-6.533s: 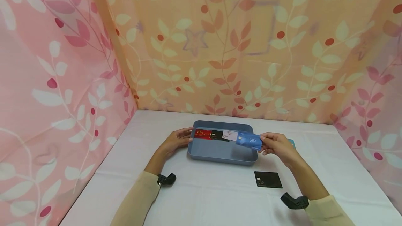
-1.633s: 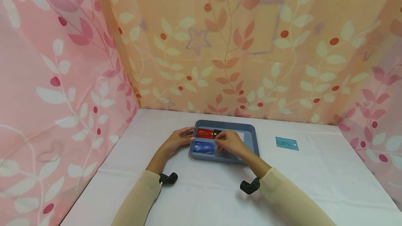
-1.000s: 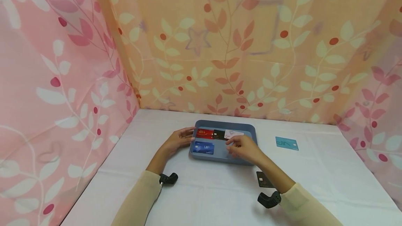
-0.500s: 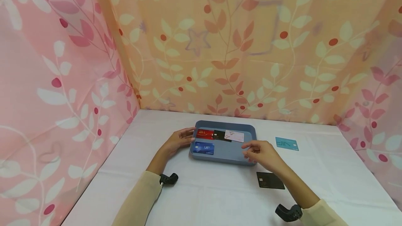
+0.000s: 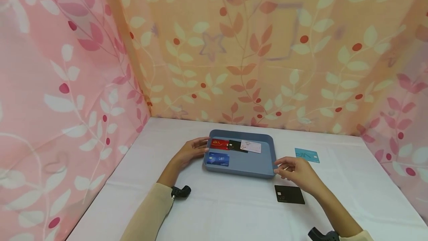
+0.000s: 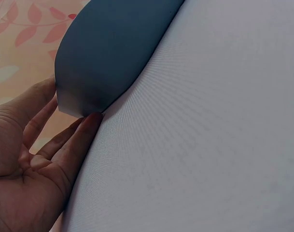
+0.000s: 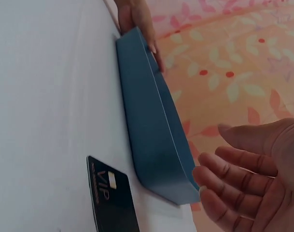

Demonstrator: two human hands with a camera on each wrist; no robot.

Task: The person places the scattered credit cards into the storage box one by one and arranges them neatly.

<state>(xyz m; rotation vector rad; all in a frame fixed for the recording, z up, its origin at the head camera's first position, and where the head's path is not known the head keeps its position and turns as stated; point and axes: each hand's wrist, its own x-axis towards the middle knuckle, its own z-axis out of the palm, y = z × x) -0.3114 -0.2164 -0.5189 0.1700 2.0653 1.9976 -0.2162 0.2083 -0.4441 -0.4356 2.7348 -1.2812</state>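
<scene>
A blue-grey tray (image 5: 249, 166) lies on the white table. Along its far side run a red VIP card (image 5: 219, 144), a black card (image 5: 235, 146) and a pale patterned card (image 5: 251, 147), overlapping in a row. The blue VIP card (image 5: 218, 159) lies at the near left corner inside. My left hand (image 5: 188, 154) touches the tray's left end with extended fingers. My right hand (image 5: 300, 173) hovers at the tray's right end, fingers loosely bent with nothing between them. On the table below it is a black VIP card (image 5: 290, 195).
A teal VIP card (image 5: 307, 155) lies on the table right of the tray, just beyond the right hand. Floral cloth hangs behind the table (image 5: 220, 211) and at both sides. Each wrist wears a black camera.
The blue card, earlier in my right hand, lies at the tray's near left. My right hand has since withdrawn rightward from over the tray, uncovering the black card. The left hand has stayed put.
</scene>
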